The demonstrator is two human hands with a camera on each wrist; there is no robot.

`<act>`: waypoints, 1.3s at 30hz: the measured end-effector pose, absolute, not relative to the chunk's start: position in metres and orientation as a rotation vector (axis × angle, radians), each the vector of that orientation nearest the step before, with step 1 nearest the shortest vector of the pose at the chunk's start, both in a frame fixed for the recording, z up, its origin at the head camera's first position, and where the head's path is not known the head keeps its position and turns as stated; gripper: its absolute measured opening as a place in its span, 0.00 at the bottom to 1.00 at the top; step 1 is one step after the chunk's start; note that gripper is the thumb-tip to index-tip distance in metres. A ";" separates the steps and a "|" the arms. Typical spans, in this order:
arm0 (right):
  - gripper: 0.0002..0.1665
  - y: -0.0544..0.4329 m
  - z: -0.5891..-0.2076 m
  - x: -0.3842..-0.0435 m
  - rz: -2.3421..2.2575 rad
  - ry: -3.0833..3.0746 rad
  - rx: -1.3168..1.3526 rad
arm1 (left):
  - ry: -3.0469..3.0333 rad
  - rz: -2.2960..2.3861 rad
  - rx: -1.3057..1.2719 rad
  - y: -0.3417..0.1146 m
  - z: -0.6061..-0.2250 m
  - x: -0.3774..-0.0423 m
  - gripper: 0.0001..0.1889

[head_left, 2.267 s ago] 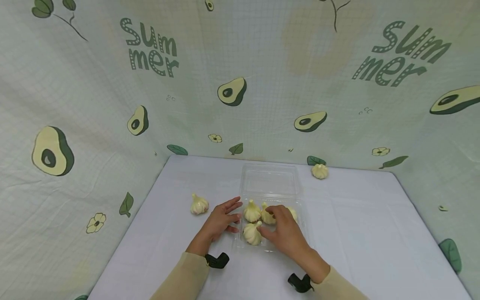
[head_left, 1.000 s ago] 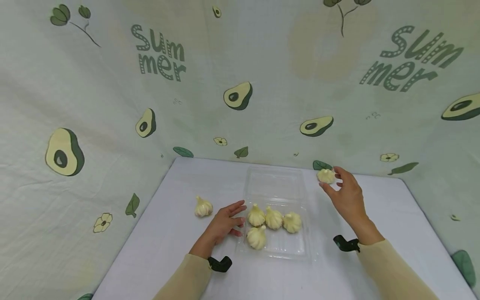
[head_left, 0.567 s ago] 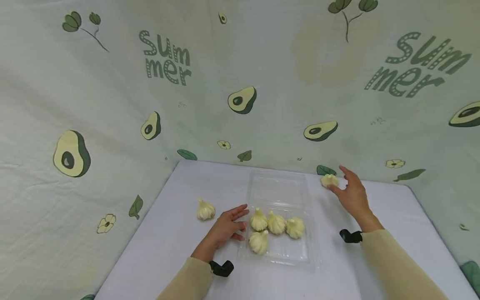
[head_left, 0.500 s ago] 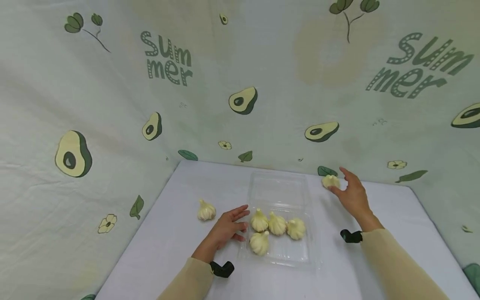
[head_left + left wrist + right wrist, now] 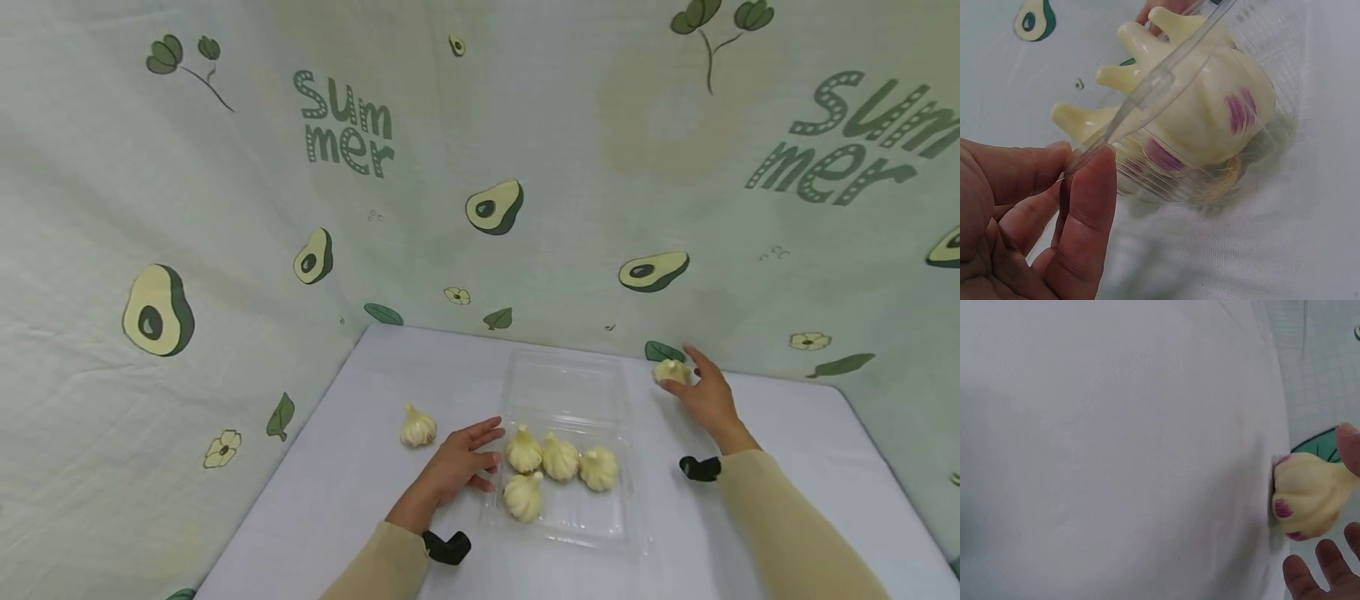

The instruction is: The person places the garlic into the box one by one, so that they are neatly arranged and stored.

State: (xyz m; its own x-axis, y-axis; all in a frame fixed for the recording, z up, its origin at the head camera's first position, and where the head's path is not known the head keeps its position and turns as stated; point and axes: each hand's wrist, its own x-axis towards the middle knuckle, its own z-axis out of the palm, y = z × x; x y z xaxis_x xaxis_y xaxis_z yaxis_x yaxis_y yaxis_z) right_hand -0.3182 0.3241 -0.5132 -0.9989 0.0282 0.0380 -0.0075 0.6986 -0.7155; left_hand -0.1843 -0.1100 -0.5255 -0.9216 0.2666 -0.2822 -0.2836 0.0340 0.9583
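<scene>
My left hand (image 5: 459, 462) pinches the left rim of a clear plastic clamshell box (image 5: 592, 533) between thumb and fingertips. The left wrist view shows the thumb and fingers (image 5: 1088, 219) on the thin rim, beside garlic bulbs (image 5: 1210, 100) with purple marks. Several garlic bulbs (image 5: 561, 458) sit in the box's base, mostly in the back row. At the table's back edge, my right hand (image 5: 708, 400) is spread around a lone garlic bulb (image 5: 670, 372). In the right wrist view its thumb overlaps the stem of that bulb (image 5: 1307, 494), while the other fingers stand apart from it.
Another garlic bulb (image 5: 417, 427) lies on the white table (image 5: 352, 483) left of the box. The box's lid (image 5: 566, 387) lies folded open toward the back. A printed cloth (image 5: 555, 125) hangs behind and at the sides.
My right hand has left the bulbs in the box and reached to the bulb at the back right, which has not shifted. My left hand has stayed at the box's left rim.
</scene>
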 end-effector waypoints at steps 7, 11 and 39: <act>0.53 0.330 -0.524 -0.322 1.259 -2.864 -0.039 | 1.925 1.942 -0.002 -0.109 -0.528 -0.182 0.36; 0.50 0.332 -0.530 -0.325 1.221 -2.859 0.024 | 1.918 1.941 0.007 -0.108 -0.527 -0.180 0.36; 0.45 0.333 -0.551 -0.318 1.075 -2.807 -0.087 | 1.931 1.940 -0.009 -0.109 -0.523 -0.183 0.36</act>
